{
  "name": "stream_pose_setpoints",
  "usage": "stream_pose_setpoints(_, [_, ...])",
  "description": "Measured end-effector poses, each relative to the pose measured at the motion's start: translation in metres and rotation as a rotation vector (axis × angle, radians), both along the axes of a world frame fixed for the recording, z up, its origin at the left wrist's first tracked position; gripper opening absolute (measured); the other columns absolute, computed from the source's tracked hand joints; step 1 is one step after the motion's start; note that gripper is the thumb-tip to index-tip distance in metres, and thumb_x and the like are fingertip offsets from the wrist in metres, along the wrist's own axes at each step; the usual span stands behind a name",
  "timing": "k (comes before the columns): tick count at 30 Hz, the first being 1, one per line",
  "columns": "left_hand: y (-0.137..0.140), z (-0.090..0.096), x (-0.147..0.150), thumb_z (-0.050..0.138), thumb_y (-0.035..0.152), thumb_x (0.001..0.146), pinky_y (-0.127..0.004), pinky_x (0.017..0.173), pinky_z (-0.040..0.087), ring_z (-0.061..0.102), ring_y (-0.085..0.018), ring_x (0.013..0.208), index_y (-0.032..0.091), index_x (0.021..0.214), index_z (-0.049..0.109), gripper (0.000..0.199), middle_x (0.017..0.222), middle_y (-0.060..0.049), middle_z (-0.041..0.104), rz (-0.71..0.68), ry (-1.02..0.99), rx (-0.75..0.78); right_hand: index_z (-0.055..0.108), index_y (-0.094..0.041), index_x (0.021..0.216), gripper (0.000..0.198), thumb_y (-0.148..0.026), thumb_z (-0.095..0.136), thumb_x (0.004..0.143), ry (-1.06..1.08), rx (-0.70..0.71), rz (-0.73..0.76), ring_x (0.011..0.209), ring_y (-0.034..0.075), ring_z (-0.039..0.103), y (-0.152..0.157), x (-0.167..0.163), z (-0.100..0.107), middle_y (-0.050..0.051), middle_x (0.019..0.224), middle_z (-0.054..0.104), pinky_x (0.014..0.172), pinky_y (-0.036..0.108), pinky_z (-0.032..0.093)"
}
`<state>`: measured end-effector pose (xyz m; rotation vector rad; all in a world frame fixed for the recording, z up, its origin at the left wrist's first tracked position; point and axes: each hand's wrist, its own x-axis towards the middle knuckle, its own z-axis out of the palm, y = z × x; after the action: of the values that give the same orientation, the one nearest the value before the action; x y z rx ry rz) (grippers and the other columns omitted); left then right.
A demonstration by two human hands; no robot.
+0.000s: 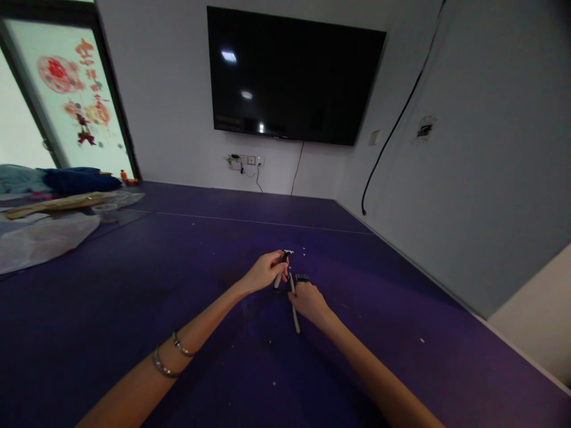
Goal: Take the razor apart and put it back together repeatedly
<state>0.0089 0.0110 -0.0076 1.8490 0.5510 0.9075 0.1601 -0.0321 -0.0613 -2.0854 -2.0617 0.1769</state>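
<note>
My left hand [266, 270] is closed around what looks like a razor [279, 278], with a pale and dark handle and a T-shaped head pointing up and away. Just right of it, my right hand [310, 300] is curled shut, knuckles up. A small dark piece with a clear edge [302, 277] sticks out beyond its fingers; most of it is hidden. A slim pale handle with a dark upper end [295, 321] runs past the right thumb; whether the thumb grips it or only touches it, I cannot tell. Both hands are low over the purple surface [214, 368].
Small white bits [422, 340] are scattered on the surface. Clear plastic bags [49, 238] and folded dark blue cloth [82, 179] lie at the left. A television [294, 77] hangs on the far wall; a black cable [395, 128] dangles at the right.
</note>
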Motion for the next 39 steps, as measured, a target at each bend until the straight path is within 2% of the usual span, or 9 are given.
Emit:
stream_pose_setpoints(6, [-0.001,-0.002,0.001,0.045,0.017,0.08,-0.023,0.055,0.046,0.059,-0.012,0.056,0.014,0.082,0.049,0.005,0.063,0.001,0.055,0.007,0.021,-0.011,0.067,-0.011,0.088,0.032,-0.034,0.048,0.08,0.054,-0.002,0.03,0.088,0.026,0.064,0.005,0.003,-0.002,0.019,0.091,0.068,0.072,0.028,0.044])
stream_pose_setpoints(9, [0.0,-0.003,0.001,0.045,0.017,0.08,-0.023,0.054,0.045,0.059,-0.012,0.056,0.014,0.082,0.048,0.005,0.064,0.001,0.055,0.012,0.032,-0.013,0.069,-0.011,0.08,0.033,-0.034,0.045,0.082,0.125,0.0,0.054,0.074,0.021,0.066,0.01,0.013,0.005,0.016,0.08,0.069,0.061,0.024,0.043])
stream_pose_setpoints(12, [0.002,-0.006,0.001,0.045,0.018,0.081,-0.023,0.054,0.045,0.059,-0.012,0.056,0.014,0.082,0.048,0.006,0.065,0.001,0.056,0.003,0.034,-0.022,0.069,-0.012,0.066,0.042,-0.036,0.04,0.084,0.204,-0.035,0.081,0.054,0.016,0.062,0.019,0.036,0.02,0.011,0.06,0.067,0.051,0.022,0.039])
stream_pose_setpoints(13, [0.003,-0.007,0.002,0.045,0.018,0.081,-0.023,0.055,0.045,0.059,-0.012,0.056,0.014,0.083,0.048,0.006,0.064,0.001,0.056,-0.002,0.031,-0.024,0.069,-0.012,0.063,0.042,-0.036,0.041,0.083,0.195,-0.004,0.068,0.052,0.016,0.06,0.022,0.046,0.025,0.01,0.057,0.066,0.05,0.022,0.037])
stream_pose_setpoints(16, [0.004,-0.011,0.004,0.046,0.018,0.08,-0.023,0.056,0.045,0.06,-0.012,0.057,0.014,0.084,0.049,0.006,0.064,0.001,0.056,-0.015,0.02,-0.023,0.072,-0.015,0.071,0.03,-0.03,0.047,0.079,0.171,0.114,0.149,0.061,0.016,0.061,0.032,0.073,0.032,0.007,0.066,0.068,0.055,0.022,0.038])
stream_pose_setpoints(20, [0.005,-0.015,0.005,0.046,0.017,0.079,-0.024,0.059,0.046,0.06,-0.011,0.059,0.013,0.084,0.05,0.007,0.066,0.0,0.057,-0.014,0.005,-0.007,0.072,-0.019,0.086,0.026,-0.027,0.049,0.078,0.182,0.105,0.272,0.076,0.017,0.062,0.038,0.087,0.021,0.006,0.083,0.07,0.066,0.023,0.041])
stream_pose_setpoints(24, [0.006,-0.016,0.005,0.047,0.018,0.08,-0.025,0.061,0.047,0.06,-0.012,0.061,0.013,0.085,0.05,0.008,0.068,-0.001,0.058,-0.011,-0.009,-0.009,0.071,-0.021,0.094,0.026,-0.028,0.051,0.079,0.168,0.098,0.296,0.081,0.017,0.06,0.042,0.087,0.009,0.007,0.09,0.067,0.071,0.023,0.042])
stream_pose_setpoints(31, [0.007,-0.016,0.004,0.047,0.018,0.08,-0.026,0.062,0.048,0.059,-0.012,0.061,0.013,0.084,0.05,0.007,0.068,0.0,0.057,-0.007,-0.02,-0.015,0.066,-0.025,0.104,0.028,-0.032,0.048,0.083,0.076,0.066,0.33,0.084,0.014,0.058,0.043,0.083,0.007,0.005,0.099,0.06,0.074,0.023,0.041])
stream_pose_setpoints(39, [0.009,-0.018,0.005,0.047,0.019,0.08,-0.026,0.061,0.047,0.06,-0.012,0.06,0.014,0.085,0.05,0.008,0.068,0.0,0.057,-0.005,-0.004,-0.029,0.068,-0.024,0.098,0.024,-0.027,0.049,0.083,0.039,0.034,0.328,0.085,0.014,0.058,0.039,0.075,0.008,0.004,0.097,0.059,0.075,0.022,0.04])
